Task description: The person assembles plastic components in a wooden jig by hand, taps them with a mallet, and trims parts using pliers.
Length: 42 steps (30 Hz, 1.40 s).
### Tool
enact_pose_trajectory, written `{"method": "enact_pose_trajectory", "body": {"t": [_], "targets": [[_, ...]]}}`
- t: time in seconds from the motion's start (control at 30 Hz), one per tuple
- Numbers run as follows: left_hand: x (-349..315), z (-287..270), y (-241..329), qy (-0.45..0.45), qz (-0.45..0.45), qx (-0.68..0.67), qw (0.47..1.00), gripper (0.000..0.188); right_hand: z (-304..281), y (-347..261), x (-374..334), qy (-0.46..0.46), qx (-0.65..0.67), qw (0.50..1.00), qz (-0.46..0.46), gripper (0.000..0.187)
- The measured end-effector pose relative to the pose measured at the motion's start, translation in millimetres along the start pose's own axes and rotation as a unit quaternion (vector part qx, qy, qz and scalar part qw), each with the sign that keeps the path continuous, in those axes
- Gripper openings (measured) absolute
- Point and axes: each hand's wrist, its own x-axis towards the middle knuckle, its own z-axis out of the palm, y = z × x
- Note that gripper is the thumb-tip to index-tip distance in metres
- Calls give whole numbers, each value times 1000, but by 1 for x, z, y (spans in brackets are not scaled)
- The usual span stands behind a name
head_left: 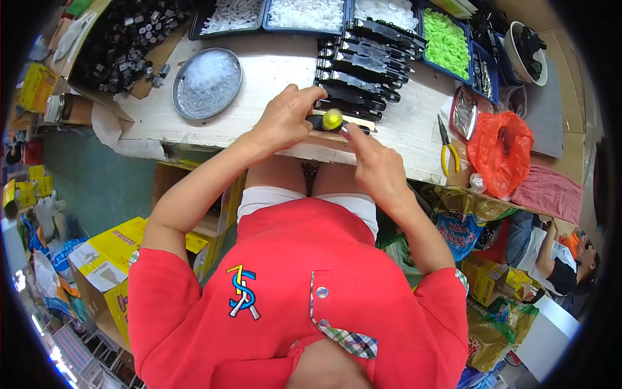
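Left hand (283,119) and right hand (380,168) are curled at the white bench (278,65); by its near edge a black part (317,122), best kept steady, is gripped by the left; whether the yellow-green knob (332,118) is right-held cannot be told.

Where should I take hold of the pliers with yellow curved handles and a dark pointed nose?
Probably by the yellow curved handles, coming from above and the near side: the yellow-handled pliers appear to lie flat, handles spread this way, dark nose pointing away. The crumpled red plastic bag sits close on the right, so better to keep to its left.
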Motion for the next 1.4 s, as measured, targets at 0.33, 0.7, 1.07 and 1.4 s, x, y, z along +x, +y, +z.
{"method": "enact_pose_trajectory", "body": {"t": [0.33,0.7,1.07,1.4], "targets": [[-25,23,-9,210,108,25,972,36,-24,6,37,-37,38,997,51,14],[-50,76,9,235,240,112,935,28,-11,-16,51,-66,17,998,-3,14],[-43,58,-1,236,257,57,935,30,-16,22,10,144,102,984,30,20],[-3,34,2,130,256,71,955,34,-10,118,-40,252,-64,960,105,14]]}}
